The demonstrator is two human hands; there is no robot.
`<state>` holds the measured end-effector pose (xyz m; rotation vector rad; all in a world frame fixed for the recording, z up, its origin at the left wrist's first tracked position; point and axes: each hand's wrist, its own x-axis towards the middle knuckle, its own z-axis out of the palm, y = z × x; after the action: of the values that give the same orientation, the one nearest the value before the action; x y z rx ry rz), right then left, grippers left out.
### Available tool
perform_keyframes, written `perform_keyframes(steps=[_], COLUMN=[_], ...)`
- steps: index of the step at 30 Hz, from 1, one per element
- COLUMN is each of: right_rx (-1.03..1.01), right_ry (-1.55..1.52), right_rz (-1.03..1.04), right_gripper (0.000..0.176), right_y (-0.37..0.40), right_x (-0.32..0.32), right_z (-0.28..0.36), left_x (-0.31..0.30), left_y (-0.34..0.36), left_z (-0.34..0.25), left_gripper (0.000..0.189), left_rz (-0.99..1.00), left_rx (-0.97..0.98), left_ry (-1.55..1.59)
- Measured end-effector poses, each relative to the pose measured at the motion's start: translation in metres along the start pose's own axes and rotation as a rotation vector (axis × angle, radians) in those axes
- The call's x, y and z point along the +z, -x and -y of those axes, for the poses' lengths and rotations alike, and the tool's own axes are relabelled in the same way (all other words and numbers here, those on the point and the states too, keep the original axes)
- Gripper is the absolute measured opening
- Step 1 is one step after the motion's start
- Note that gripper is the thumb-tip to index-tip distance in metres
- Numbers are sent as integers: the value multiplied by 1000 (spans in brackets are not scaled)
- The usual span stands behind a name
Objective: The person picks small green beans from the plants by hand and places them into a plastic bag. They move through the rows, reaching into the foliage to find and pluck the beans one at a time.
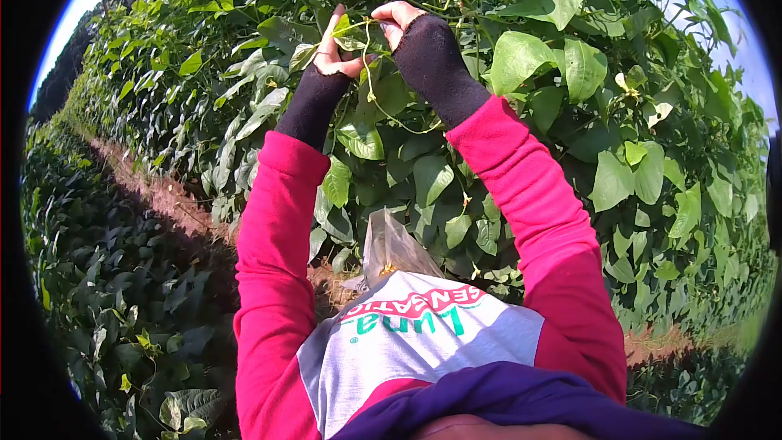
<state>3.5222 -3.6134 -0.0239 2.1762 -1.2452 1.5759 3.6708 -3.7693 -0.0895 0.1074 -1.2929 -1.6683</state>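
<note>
In the head view, foliage (432,179) crowds the left hand (332,57) and right hand (399,19); bare soil (167,187) lies open at left. The left spreads thumb from forefinger, the right's fingers bend together, any hold unclear. Between them dangles a thin, curling, yellow-green vine (371,98)

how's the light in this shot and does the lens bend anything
Head view: strong sun lights the left hand and right hand, while shadow covers part of the shirt; head view: a round black border and bluish edge fringing suggest a very wide lens, seemingly bowing the plants near the rim.
</note>
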Motion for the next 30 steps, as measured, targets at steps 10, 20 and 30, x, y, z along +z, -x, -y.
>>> perform_keyframes(steps=[10,20,30], right_rx=[140,401,139], right_ry=[-148,920,1019], right_rz=[-82,203,495], right_gripper=[19,17,30], right_y=[-85,-122,-102], right_x=[24,33,46], right_z=[-154,-158,-83], left_x=[1,-10,-316], left_y=[92,164,395], left_z=[-4,-35,-13], left_gripper=[88,63,37], left_rz=[-308,-72,-721], left_rx=[289,146,-81], left_ry=[-665,-369,-415])
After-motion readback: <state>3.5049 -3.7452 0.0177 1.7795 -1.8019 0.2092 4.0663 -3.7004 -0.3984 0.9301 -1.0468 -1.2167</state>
